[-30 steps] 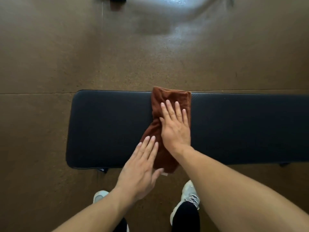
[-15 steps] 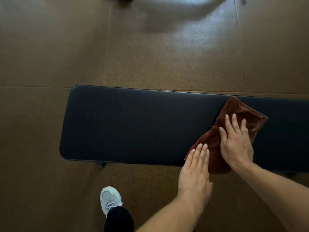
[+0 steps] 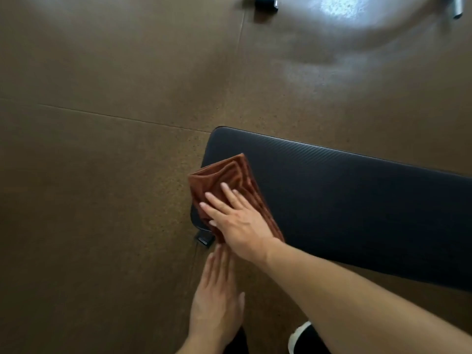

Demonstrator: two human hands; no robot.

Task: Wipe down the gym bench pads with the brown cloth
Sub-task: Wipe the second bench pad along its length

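A speckled brown floor (image 3: 102,175) lies under the black bench pad (image 3: 344,200); the folded brown cloth (image 3: 224,182) sits at the pad's left end, overhanging it, under the right hand (image 3: 237,221) pressing with straight fingers; the left hand (image 3: 217,300) hovers flat, holding nothing

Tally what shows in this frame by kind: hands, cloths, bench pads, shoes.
Hands: 2, the left hand and the right hand
Brown cloth: 1
Black bench pad: 1
Shoe: 1, partly hidden by the right arm
Total: 5
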